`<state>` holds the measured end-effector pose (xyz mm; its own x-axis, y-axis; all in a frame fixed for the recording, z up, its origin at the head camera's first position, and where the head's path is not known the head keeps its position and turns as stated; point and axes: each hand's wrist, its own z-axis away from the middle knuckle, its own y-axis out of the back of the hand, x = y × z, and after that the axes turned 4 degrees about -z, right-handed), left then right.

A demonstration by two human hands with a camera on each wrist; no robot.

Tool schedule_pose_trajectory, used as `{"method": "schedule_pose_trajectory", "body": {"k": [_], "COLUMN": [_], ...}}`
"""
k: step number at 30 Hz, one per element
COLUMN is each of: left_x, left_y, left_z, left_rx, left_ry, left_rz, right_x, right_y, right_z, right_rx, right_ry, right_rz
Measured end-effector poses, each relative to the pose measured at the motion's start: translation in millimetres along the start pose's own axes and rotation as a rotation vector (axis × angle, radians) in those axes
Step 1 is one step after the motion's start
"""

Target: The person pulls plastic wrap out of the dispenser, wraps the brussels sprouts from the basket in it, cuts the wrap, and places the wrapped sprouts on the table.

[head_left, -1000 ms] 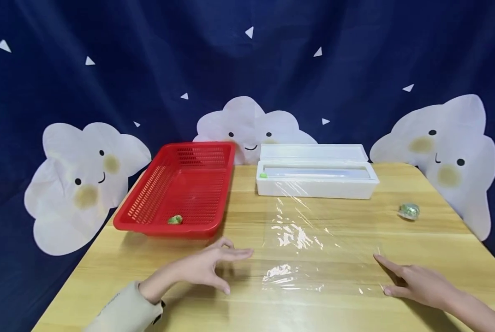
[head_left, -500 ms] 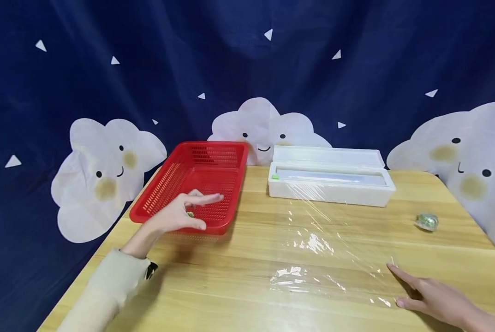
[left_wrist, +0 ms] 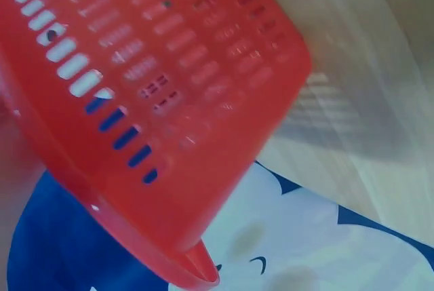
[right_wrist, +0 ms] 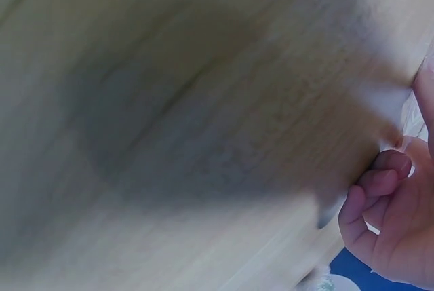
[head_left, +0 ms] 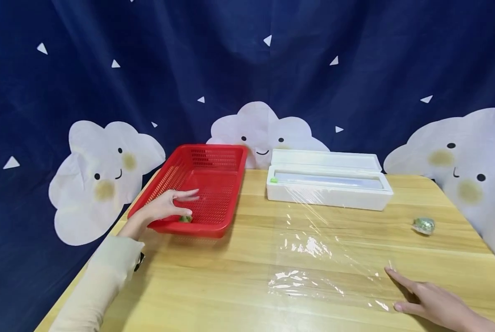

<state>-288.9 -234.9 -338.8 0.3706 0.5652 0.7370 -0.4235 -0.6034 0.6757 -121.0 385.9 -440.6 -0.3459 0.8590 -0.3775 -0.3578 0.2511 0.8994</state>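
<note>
My left hand (head_left: 164,206) reaches over the near left side of a red plastic basket (head_left: 219,227). Its fingers extend above a small green vegetable-like piece (head_left: 185,219) inside, and the thumb tip lies right by it; I cannot tell whether they touch. Only the basket's outer wall (left_wrist: 203,196) shows clearly in the left wrist view. Clear cling film (head_left: 309,249) lies spread on the table. At the film's near right corner, my right hand (head_left: 436,302) rests with index finger and thumb extended and apart. In the right wrist view that hand's (right_wrist: 407,230) other fingers are bent.
At the back, a white cling film box (head_left: 326,198) stands with its lid up, a green slider (head_left: 274,180) at its left end; the film runs out of it. A shiny film-wrapped green bundle (head_left: 424,226) lies at the right. A dark blue cloud-print curtain (head_left: 230,55) hangs behind.
My left hand has moved from beside the film, leftward and away, into the red basket over the green piece. The right hand stays at the film's corner. The head view has shifted slightly left.
</note>
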Motion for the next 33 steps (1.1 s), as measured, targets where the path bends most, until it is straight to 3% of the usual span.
{"method": "schedule_pose_trajectory", "body": {"k": [6,10,21,27,33], "left_x": [-19.5,-28.1,-36.9,-46.3,-50.1], "left_y": [2.7,1.4,-2.1,0.8,0.7], "left_z": [-1.5,-2.9,-15.8,-20.9,-26.3], "left_rx": [-0.095,-0.140,-0.214,-0.279,-0.288], "left_ry": [0.042,0.089,0.139,0.126,0.180], "left_rz": [-0.157,-0.199,-0.339,-0.360,-0.372], "right_x": [-0.7,-1.8,-2.6,-4.8,-6.6], "right_y": [-1.3,-2.5,-0.6,-0.3,-1.0], "right_z": [-1.3,-0.1,3.3,3.3,4.2], "right_rx": [0.012,0.034,0.038,0.035,0.062], "right_ry": [0.029,0.042,0.021,-0.003,0.002], "right_rz": [-0.019,-0.009,-0.022,-0.033,-0.020]}}
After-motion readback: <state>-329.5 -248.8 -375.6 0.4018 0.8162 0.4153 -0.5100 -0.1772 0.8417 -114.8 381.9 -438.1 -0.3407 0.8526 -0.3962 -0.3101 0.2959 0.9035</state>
